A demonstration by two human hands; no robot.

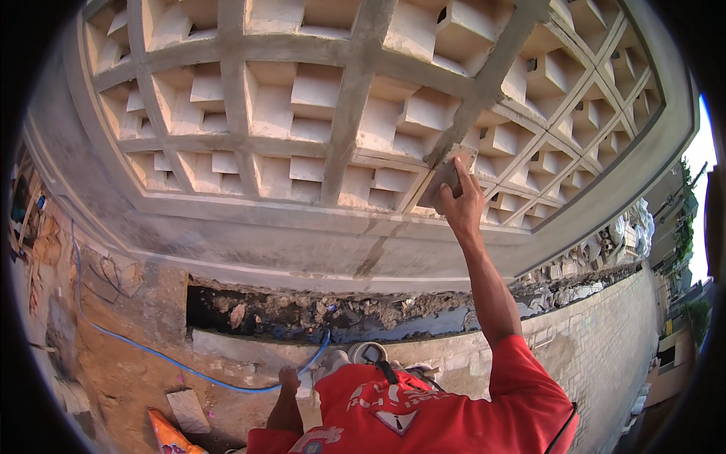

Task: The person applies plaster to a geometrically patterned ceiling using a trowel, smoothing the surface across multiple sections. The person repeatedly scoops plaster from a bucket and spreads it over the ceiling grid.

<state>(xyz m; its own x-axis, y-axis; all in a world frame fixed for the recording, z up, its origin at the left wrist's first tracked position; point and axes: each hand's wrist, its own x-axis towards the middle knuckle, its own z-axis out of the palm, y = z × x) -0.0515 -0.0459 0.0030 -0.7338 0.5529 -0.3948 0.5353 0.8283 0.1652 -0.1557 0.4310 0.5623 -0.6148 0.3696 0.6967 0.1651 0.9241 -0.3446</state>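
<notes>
R hand point(466, 198) was clamped on flat grey-brown rect. pad point(440, 180), betw. thumb + fingers, against grey cement lattice wall point(354, 98). L hand point(288, 379) was low, nr blue flexible hose point(257, 390); couldn't tell if closed on anything.

The person is wearing a red, short-sleeved shirt point(461, 405); white lettering point(393, 393) and a white triangle point(395, 421) are decorating it, a thin black cord point(565, 427) is running at the right shoulder point(538, 401), and both hands point(465, 203) are showing bare.
</notes>
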